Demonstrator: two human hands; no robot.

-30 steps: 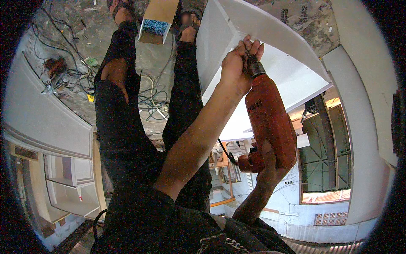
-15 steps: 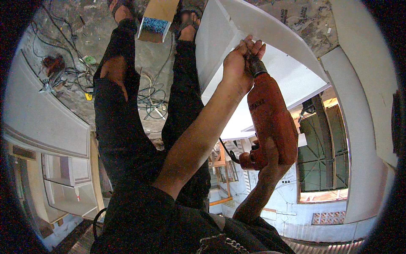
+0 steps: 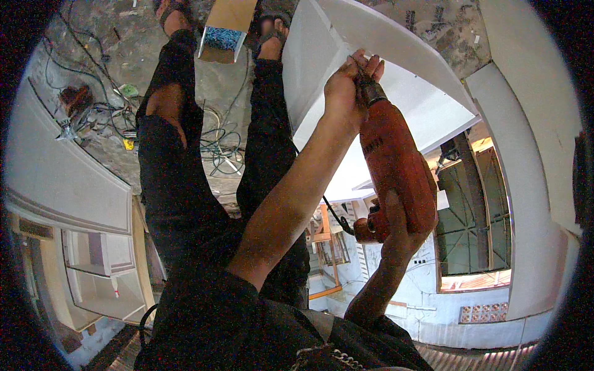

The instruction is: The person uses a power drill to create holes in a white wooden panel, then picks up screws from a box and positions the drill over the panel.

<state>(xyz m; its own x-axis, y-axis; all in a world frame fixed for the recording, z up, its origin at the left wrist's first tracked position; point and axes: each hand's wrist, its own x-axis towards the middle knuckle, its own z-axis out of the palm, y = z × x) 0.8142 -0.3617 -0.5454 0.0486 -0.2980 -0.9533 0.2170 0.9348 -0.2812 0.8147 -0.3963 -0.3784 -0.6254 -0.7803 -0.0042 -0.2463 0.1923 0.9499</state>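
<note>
My right hand (image 3: 396, 219) grips the rear of a red power drill (image 3: 396, 161), its cord hanging from the handle. The drill's dark chuck (image 3: 372, 91) points up toward a white panel unit (image 3: 312, 62). Around the bit end, right by the panel's inner corner, my left hand (image 3: 348, 86) is closed with its fingers bunched together. What its fingertips pinch is hidden by the fingers and chuck. The left forearm crosses over my right leg.
An open cardboard box (image 3: 224, 38) of small blue pieces stands between my feet. Coiled cables (image 3: 219, 148) and scraps litter the concrete floor. White panels (image 3: 68, 154) stand at the left, with another long panel (image 3: 510, 185) at the right.
The drill has shifted slightly left and tilts a little more, with my right hand still on it. My left hand stays near the same spot on the panel.
</note>
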